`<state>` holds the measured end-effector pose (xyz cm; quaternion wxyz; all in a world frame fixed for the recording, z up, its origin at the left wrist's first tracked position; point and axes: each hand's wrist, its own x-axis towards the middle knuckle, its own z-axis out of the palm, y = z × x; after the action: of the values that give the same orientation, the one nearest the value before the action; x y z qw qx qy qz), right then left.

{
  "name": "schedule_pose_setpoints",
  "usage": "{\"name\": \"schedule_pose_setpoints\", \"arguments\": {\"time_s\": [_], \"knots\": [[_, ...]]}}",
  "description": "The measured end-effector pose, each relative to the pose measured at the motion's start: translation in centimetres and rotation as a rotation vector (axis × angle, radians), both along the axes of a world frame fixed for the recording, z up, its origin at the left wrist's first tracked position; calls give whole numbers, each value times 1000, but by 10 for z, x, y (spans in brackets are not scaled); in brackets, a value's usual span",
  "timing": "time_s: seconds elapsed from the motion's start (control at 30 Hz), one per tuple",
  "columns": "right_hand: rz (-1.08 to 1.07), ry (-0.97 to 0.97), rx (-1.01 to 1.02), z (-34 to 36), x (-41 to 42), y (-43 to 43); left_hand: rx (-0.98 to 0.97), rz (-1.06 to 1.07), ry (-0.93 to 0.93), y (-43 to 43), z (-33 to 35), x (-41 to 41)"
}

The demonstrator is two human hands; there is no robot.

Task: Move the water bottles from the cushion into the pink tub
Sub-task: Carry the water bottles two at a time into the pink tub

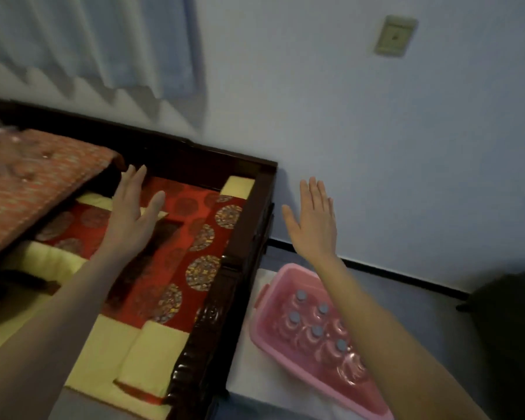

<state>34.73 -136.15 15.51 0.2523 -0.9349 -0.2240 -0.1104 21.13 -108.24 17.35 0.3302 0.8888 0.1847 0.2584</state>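
The left hand (134, 207) is hovering over the cushion (200, 237), the right hand (314, 219) near the wall (406, 147), fingers of both straight, grasping nothing. Bottles (316, 331) are standing in the tub (281, 354), below the right fingers.

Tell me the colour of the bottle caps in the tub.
The bottle caps are bluish grey; head view, inside the pink tub.

Single head-worn view, looking forward and down, close over cushion (194, 237) and pink tub (273, 344)
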Motion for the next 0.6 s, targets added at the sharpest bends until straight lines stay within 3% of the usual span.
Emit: {"name": "schedule_pose_setpoints", "arguments": {"time_s": [0.13,0.33,0.6], "knots": [[215,-43,20,23,-47,102,48,250,13,81,24,-106],[476,12,29,23,-166,249,-61,560,47,185,25,-304],[531,195,104,13,-271,383,-182,788,49,277,21,-474]]}}
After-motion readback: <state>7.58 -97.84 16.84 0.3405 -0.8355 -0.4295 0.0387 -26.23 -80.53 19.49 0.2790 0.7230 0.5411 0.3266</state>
